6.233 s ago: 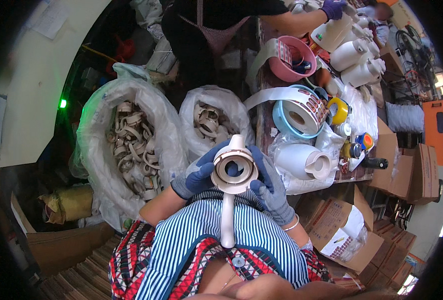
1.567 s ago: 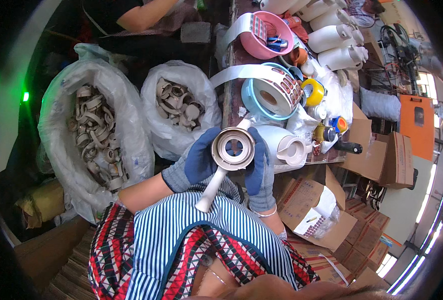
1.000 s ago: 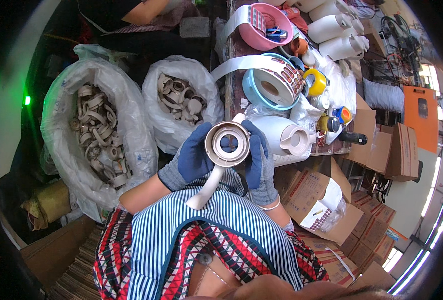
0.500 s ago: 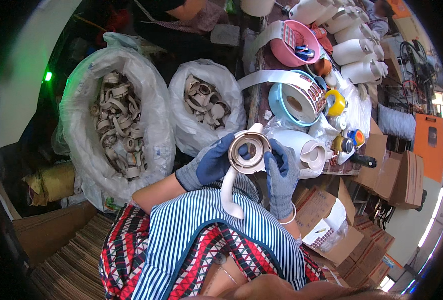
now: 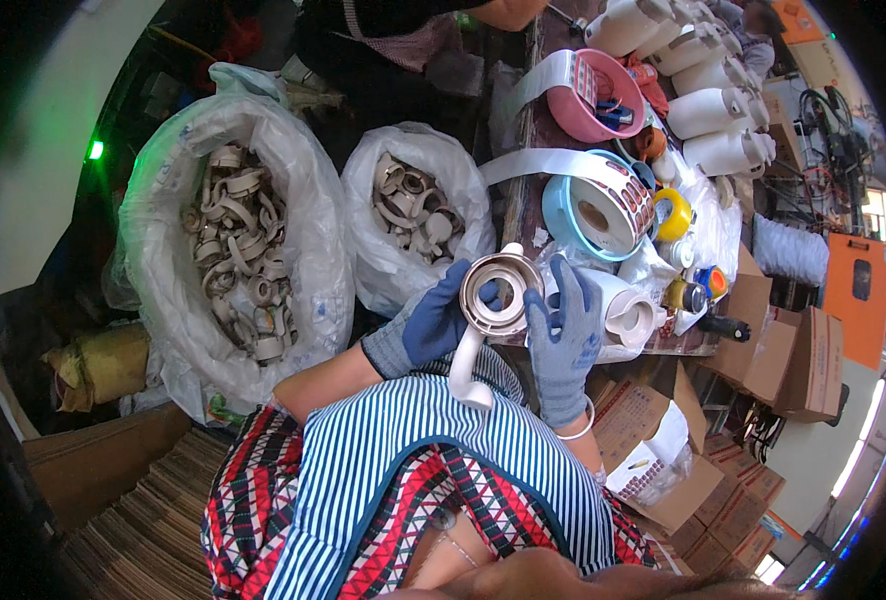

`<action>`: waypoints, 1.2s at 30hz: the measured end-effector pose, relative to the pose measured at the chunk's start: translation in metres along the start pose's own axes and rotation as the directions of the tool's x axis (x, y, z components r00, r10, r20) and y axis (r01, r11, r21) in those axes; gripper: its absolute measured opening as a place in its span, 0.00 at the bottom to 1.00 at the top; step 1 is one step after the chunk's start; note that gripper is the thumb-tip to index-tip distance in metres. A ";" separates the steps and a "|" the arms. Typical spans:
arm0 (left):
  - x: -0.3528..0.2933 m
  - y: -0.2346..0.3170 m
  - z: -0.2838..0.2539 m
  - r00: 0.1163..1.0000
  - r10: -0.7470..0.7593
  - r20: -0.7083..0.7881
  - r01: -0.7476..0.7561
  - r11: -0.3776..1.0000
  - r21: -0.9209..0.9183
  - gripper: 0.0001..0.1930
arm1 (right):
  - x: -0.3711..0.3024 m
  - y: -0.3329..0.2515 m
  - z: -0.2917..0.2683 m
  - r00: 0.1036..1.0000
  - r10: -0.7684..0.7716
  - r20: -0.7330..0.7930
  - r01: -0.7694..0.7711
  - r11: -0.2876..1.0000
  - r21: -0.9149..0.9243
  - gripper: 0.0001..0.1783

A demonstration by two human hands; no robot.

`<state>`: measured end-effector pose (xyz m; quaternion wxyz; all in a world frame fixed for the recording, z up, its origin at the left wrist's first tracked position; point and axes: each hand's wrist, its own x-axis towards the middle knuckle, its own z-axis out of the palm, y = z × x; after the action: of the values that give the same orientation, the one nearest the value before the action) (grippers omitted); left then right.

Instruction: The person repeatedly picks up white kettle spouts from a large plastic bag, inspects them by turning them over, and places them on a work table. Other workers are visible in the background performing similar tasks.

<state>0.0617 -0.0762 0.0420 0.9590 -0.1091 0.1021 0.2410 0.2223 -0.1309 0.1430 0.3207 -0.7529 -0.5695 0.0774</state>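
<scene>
In front of my apron I hold a beige plastic jug collar (image 5: pixel 496 325) with a short spout and a long curved handle that hangs toward me. My left hand (image 5: pixel 433 325), in a blue-grey glove, grips the collar's left rim, and its fingertips show through the ring. On the other side my right hand (image 5: pixel 566 345), gloved alike, has its fingers spread and raised. Its thumb is close to the right rim; whether they touch I cannot tell. Just behind the right hand a white jug (image 5: pixel 618 310) lies on its side on the table.
Two plastic-lined sacks, one large (image 5: pixel 313 265) and one smaller (image 5: pixel 363 170), hold many similar beige parts. On the table stand a pink basin (image 5: pixel 568 118), a blue basin (image 5: pixel 555 215) with a label roll (image 5: pixel 603 205), yellow tape (image 5: pixel 673 215) and several white jugs (image 5: pixel 713 112). Cardboard boxes (image 5: pixel 663 450) sit at right.
My right hand has loosened from the collar's right rim, its fingers lifting and spreading. The collar has shifted slightly, and its handle has swung a little. Another person's arm has moved right at the top.
</scene>
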 end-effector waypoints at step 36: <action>0.013 0.002 0.017 0.958 0.269 0.095 -0.284 0.935 0.212 0.19 | -0.013 0.036 -0.002 0.797 0.542 0.266 -0.280 -0.059 0.958 0.13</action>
<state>0.0746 -0.0638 0.0546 0.9245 0.0228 0.1117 0.3637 0.2485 -0.1488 0.1208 0.7489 -0.4788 -0.0757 0.4519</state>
